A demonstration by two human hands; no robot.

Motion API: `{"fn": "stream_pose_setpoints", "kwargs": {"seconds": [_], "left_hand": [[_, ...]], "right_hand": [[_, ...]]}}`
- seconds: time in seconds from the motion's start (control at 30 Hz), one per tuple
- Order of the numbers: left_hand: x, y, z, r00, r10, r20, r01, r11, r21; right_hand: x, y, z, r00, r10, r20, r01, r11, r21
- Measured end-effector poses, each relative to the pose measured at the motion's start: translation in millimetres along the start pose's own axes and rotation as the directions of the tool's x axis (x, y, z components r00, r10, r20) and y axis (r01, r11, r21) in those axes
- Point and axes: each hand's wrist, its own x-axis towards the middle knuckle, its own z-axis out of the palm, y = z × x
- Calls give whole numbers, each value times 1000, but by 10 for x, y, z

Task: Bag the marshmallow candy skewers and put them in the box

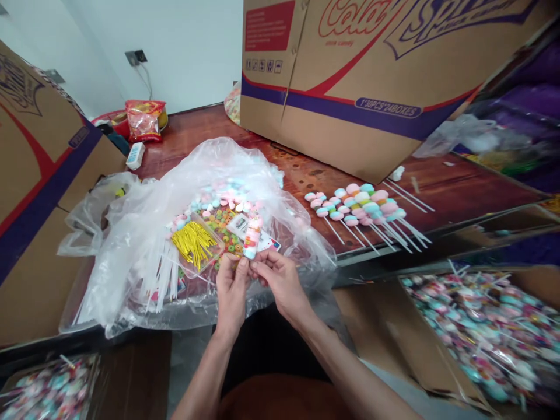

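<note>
Clear plastic sheeting [144, 233] on your table cradles loose pastel candies, white sticks and a small tray [198, 245] of gold twist ties. Your left hand [231, 289] and right hand [280, 280] both pinch the candy skewer [252, 236] upright just above them (pink, white, blue pieces, wrapped).

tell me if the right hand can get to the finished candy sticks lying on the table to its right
Probably yes: the right hand is pinching a candy skewer with the left hand, but nothing lies between it and the candy sticks.
</note>
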Motion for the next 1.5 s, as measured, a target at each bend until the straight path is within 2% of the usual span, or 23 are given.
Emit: {"fn": "stream_pose_setpoints", "kwargs": {"seconds": [0.1, 0.17, 0.27, 0.37, 0.4, 0.43, 0.53, 0.57, 0.63, 0.7, 0.8, 0.87, 0.93, 1.0, 1.03, 1.07, 1.13, 1.2, 1.27, 1.33, 1.4, 1.43, 1.5], "left_hand": [[20, 12, -3, 997, -79, 2, 79, 995, -64], [36, 60, -29, 981, -192, 30, 194, 973, -122], [59, 160, -77, 900, -404, 166, 433, 876, -214], [59, 206, -88, 805, -515, 293, 581, 785, -216], [51, 195, -75, 804, -517, 293, 580, 791, -196], [39, 173, -55, 829, -494, 263, 544, 821, -172], [-18, 68, 31, 955, -279, 103, 283, 959, -32], [-38, 34, 58, 981, -184, 66, 181, 983, 38], [-72, -17, 95, 998, -47, 51, 38, 985, 169], [-88, -46, 107, 998, 2, 67, -17, 973, 231], [-75, -72, 102, 996, -52, 69, 39, 984, 176], [-50, -84, 100, 987, -150, 53, 146, 987, 68], [-23, -83, 105, 961, -274, 49, 276, 960, -55], [-1, -64, 119, 922, -384, 58, 388, 911, -142], [8, -49, 128, 901, -430, 60, 434, 886, -166], [14, -31, 139, 881, -469, 62, 472, 863, -183], [20, 3, 163, 849, -525, 66, 526, 824, -212], [15, 30, 192, 821, -566, 73, 565, 789, -240], [-1, 47, 226, 794, -602, 83, 599, 753, -274], [-28, 50, 263, 774, -625, 105, 622, 718, -311], [-57, 31, 303, 770, -626, 123, 625, 702, -340], [-67, 14, 322, 776, -620, 115, 616, 706, -350], [-73, -25, 359, 797, -598, 92, 588, 729, -350]], "right_hand": [[3, 50, -20, 998, -32, 52, 32, 999, 5], [19, 78, -56, 993, -53, 106, 51, 998, 21], [51, 69, -146, 975, -77, 209, 72, 997, 29], [56, 5, -244, 939, -113, 326, 152, 984, -96], [47, -12, -270, 932, -135, 336, 202, 964, -172], [30, -22, -288, 931, -172, 322, 260, 931, -255], [-43, -4, -308, 921, -330, 208, 390, 803, -451], [-67, 7, -307, 916, -362, 171, 398, 783, -477], [-102, 14, -299, 925, -362, 113, 370, 797, -477], [-109, -9, -293, 960, -270, 78, 278, 871, -405], [-97, -63, -288, 996, -22, 89, 36, 987, -159], [-102, -78, -294, 987, 86, 137, -83, 996, -31], [-130, -69, -317, 987, 58, 150, -52, 998, -46], [-168, -50, -363, 986, -133, 99, 151, 966, -210], [-184, -41, -395, 957, -278, 81, 289, 900, -327], [-194, -34, -431, 900, -425, 95, 421, 792, -443], [-194, -22, -509, 754, -619, 220, 600, 512, -614], [-171, -14, -579, 646, -668, 369, 676, 277, -682], [-142, -10, -628, 581, -681, 446, 698, 136, -703], [-123, -15, -644, 523, -711, 470, 722, 76, -688], [-122, -28, -626, 490, -745, 452, 736, 77, -672], [-128, -37, -607, 491, -758, 429, 732, 93, -675], [-156, -60, -565, 536, -767, 352, 693, 161, -703]]}}
